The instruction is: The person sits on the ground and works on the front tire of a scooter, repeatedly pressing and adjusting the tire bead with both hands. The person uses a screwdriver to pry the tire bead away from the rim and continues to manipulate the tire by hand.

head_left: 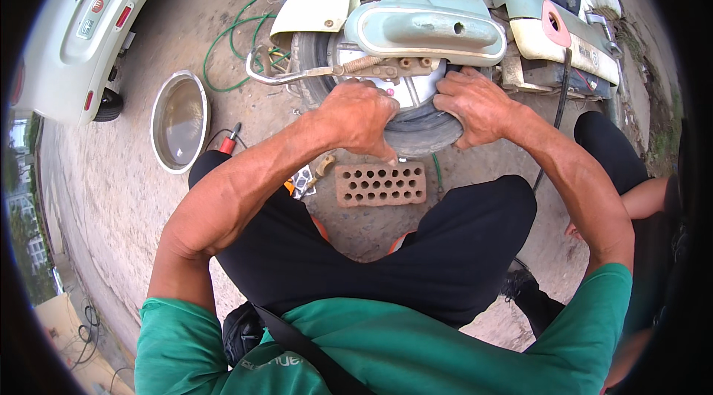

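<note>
Both my hands are on the rear wheel of a pale green electric scooter. At the tyre's left side my left hand is closed on the rubber, thumb pointing down along it. My right hand grips the tyre's right side, its fingers curled over toward the rim. Between the hands shows the dark tyre, with the silvery wheel hub behind it. A bent metal stand bar with a rusty spring crosses left of the wheel. The tyre's far side is hidden by the cream mudguard.
A perforated brick lies below the wheel, beside a yellow-handled tool. To the left are a basin of murky water, a red-handled tool and a green hose. A white car stands far left; another person is close at right.
</note>
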